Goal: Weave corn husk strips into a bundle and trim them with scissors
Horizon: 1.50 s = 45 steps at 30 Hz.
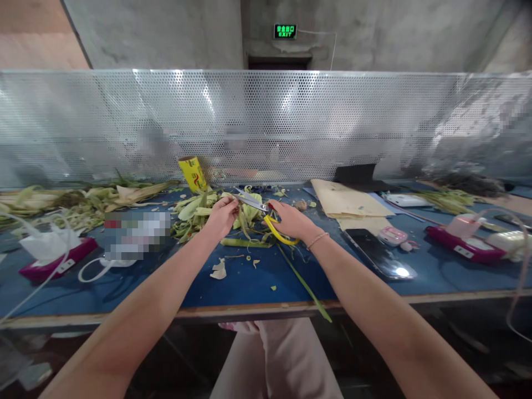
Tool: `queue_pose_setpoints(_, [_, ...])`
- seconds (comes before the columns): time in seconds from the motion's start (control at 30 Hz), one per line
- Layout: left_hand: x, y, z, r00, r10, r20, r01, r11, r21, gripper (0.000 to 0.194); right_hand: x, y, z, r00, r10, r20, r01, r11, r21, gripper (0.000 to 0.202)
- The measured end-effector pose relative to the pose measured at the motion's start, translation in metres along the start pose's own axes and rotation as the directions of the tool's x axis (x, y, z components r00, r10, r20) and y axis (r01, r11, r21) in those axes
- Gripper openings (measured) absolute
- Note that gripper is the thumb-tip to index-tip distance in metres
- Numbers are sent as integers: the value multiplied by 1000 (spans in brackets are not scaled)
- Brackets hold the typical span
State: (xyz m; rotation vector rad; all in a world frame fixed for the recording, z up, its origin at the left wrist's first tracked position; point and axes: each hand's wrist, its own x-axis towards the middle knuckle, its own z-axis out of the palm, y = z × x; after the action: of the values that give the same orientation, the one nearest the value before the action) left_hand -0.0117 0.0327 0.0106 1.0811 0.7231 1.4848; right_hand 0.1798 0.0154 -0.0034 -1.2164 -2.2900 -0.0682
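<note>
In my right hand (288, 219) is a pair of scissors with yellow handles (251, 200). The blades point left, their tips close to my left hand (226, 211). The fingers of that left hand are pinched together near the blades; what lies between them is too small to make out. Below and around both hands spreads a heap of pale green husks and leaves (189, 213). A long green strip (305, 285) runs from under the scissors past the table's front edge. Small scraps, among them a whitish peel (218, 269), lie on the blue table (249, 291).
Behind the heap a yellow canister (193, 173) leans. More dried husks (120, 199) lie at the left. Purple power strips (461, 244) stand on both sides, with trailing cables. A phone (378, 254) and brown paper (349, 198) are at the right. A perforated metal screen (266, 122) borders the back.
</note>
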Motion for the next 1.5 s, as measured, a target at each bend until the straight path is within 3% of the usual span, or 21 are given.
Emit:
queue_pose_setpoints(0.37, [1, 0, -1, 999, 5, 32, -5, 1000, -8, 5, 0, 1, -1, 1000, -3, 19, 5, 997, -72, 43])
queue_pose_setpoints(0.6, [-2, 2, 2, 999, -13, 31, 14, 1000, -25, 9, 0, 3, -4, 999, 41, 30, -35, 983, -178, 30])
queue_pose_setpoints(0.77, [-3, 1, 3, 999, -26, 38, 26, 999, -20, 9, -1, 1, -8, 995, 89, 56, -70, 957, -280, 32])
queue_pose_setpoints(1.1, [2, -4, -5, 993, -86, 81, 84, 996, 21, 12, 0, 5, -10, 989, 128, 70, -97, 936, -337, 23])
queue_pose_setpoints(1.5, [0, -1, 0, 995, -99, -6, 99, 995, -33, 12, 0, 14, 2, 983, 154, -95, -164, 981, -104, 33])
